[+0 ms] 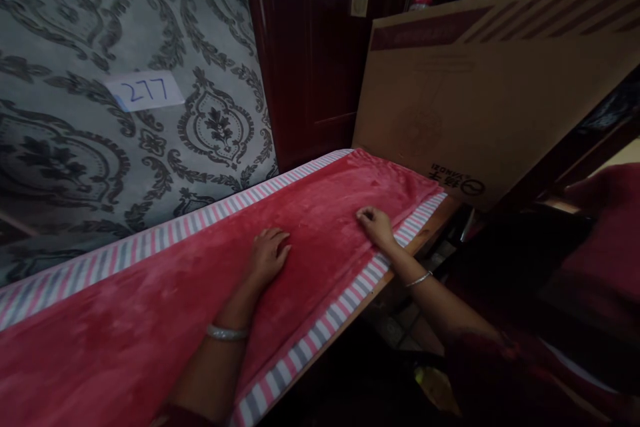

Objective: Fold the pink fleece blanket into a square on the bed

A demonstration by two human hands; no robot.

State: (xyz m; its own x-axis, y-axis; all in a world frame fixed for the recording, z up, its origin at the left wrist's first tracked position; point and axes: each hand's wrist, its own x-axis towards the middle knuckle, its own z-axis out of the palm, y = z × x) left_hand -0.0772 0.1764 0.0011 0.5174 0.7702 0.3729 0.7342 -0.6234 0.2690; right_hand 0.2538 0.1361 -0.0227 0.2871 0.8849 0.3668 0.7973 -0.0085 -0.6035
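On blanket (320,213) | left hand (267,257): thumb apart | right hand (377,227): curled, grip unclear | paper (146,91): "277" | carton (480,100): inverted "YANGZI"

Through the head-worn camera I look forward and down at close range: the red blanket (320,227) crosses the middle, patterned wall covering (215,120) sits at ten o'clock, and the cardboard box (475,100) stands farther off at two.

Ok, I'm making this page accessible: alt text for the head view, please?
A person's left hand, palm down, and right hand, fingers curled, are over a red blanket with striped cloth along its long edges. A cardboard box stands at the far end; paper marked 277 is on a patterned surface.
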